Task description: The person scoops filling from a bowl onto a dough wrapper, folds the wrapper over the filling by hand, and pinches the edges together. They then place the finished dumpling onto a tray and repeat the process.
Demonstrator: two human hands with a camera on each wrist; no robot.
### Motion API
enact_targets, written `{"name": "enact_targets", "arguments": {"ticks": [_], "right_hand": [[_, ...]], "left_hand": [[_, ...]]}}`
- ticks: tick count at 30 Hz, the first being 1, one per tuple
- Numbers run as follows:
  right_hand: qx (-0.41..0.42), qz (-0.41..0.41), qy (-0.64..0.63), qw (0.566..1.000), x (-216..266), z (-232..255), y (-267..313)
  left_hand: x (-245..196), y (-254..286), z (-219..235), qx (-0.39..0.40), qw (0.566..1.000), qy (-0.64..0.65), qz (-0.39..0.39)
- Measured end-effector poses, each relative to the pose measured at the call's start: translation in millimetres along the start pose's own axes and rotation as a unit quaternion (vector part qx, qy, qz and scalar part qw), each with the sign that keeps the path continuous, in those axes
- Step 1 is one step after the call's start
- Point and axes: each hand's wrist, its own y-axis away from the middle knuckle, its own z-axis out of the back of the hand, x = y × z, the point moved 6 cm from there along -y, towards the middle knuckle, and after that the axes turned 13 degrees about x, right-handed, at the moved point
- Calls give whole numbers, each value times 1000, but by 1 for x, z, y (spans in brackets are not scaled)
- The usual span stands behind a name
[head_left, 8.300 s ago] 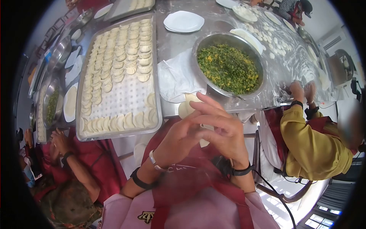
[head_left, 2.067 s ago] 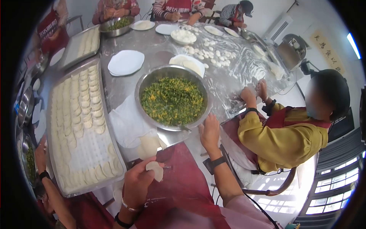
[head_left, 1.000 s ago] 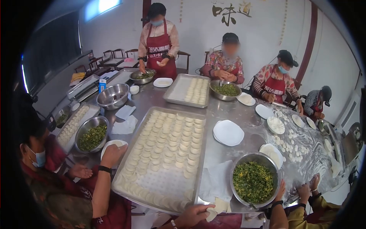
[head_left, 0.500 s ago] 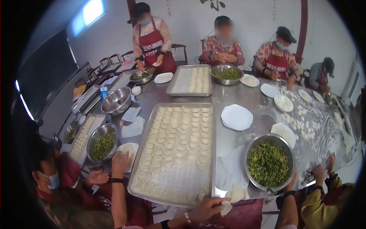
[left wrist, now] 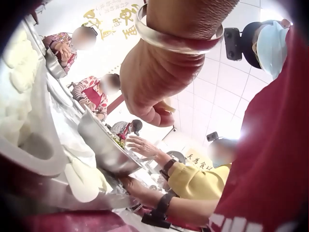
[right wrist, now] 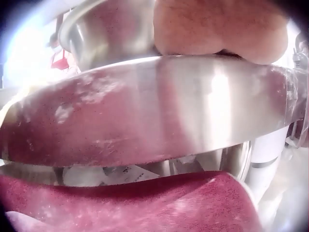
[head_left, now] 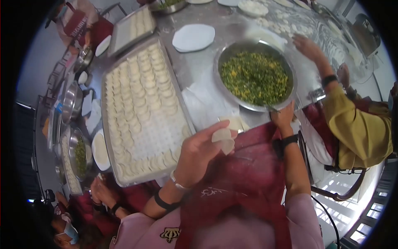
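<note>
In the head view my left hand (head_left: 199,153) pinches a thin, pale dumpling wrapper (head_left: 226,143) in front of the apron. Only a sliver of that wrapper (left wrist: 167,106) shows past my thumb in the left wrist view. My right hand (head_left: 284,117) rests at the table edge, right beside a steel bowl (head_left: 217,79) of chopped green and yellow filling (head_left: 255,79). The right wrist view shows the heel of that hand (right wrist: 219,31) against the bowl's side, its fingertips hidden. More wrappers (head_left: 235,123) lie at the table edge between my hands.
A large tray (head_left: 159,135) with rows of dumplings (head_left: 139,83) stands left of the bowl, a white cloth (head_left: 207,103) between them. White plates (head_left: 193,38) lie beyond. On the right, a person in a yellow sleeve (head_left: 360,128) reaches over the floured table; another person's hands (head_left: 105,193) are at left.
Earlier both hands met over the apron; then they parted, the left keeping a wrapper and the right resting by the bowl. The view lifted, then tilted back down. The neighbour's arm now reaches out.
</note>
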Motion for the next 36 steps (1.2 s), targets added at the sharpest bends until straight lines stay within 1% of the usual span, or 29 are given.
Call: {"name": "enact_targets", "arguments": {"ticks": [1, 4, 5, 6, 8, 9, 12, 13, 14, 15, 17, 18, 21, 24, 25, 27, 28, 30, 31, 33, 34, 36], "right_hand": [[1, -8, -11, 1000, 4, 3, 0], [-4, -1, 25, 1000, 4, 2, -3], [-26, 8, 24, 999, 3, 1, -3], [-29, 14, 7, 999, 3, 1, -3], [-32, 26, -27, 999, 7, 2, 2], [-42, 20, -36, 998, 18, 8, 4], [-12, -2, -193, 981, 51, 37, 20], [63, -30, -304, 950, 55, 39, 27], [138, -61, -408, 900, 60, 39, 38], [208, -96, -505, 832, 69, 41, 47], [137, -76, -629, 762, 103, 84, 44], [100, -67, -684, 720, 117, 101, 43], [101, 34, -699, 707, 148, 128, 28], [130, 102, -672, 722, 159, 123, 23], [128, 116, -655, 736, 161, 123, 22], [135, 111, -642, 746, 162, 120, 23], [138, 107, -637, 751, 162, 118, 25], [115, 139, -619, 764, 158, 115, 27], [102, 156, -609, 771, 157, 114, 27], [89, 167, -617, 764, 156, 113, 28], [83, 172, -621, 760, 157, 114, 29], [98, 180, -596, 776, 159, 114, 30]], "left_hand": [[5, 1, -1, -3, 1000, -5, -3], [9, 0, -8, -4, 999, -25, -30], [12, -1, -10, -4, 999, -33, -39], [14, -1, -12, -4, 998, -40, -49], [19, -3, -13, -18, 998, -49, -34], [22, -4, -14, -25, 998, -53, -26], [32, -10, -16, -51, 998, 24, -10], [36, -12, -16, -50, 998, 43, -9], [40, -13, -17, -49, 997, 60, -5], [44, -15, -17, -45, 996, 75, 1], [50, -18, -20, -48, 996, 79, 13], [53, -18, -22, -49, 995, 82, 20], [52, -19, -30, -68, 996, 57, 24], [46, -16, -30, -38, 990, -103, 90], [48, -16, -30, -30, 992, -102, 73], [55, -14, -30, -17, 994, -99, 40], [58, -13, -31, -26, 994, -98, 43], [61, -13, -33, -43, 993, -97, 50], [60, -13, -34, -39, 993, -107, 43], [57, -14, -37, -30, 991, -126, 28], [59, -13, -37, -34, 992, -119, 34], [64, -11, -35, -42, 993, -104, 45]]}}
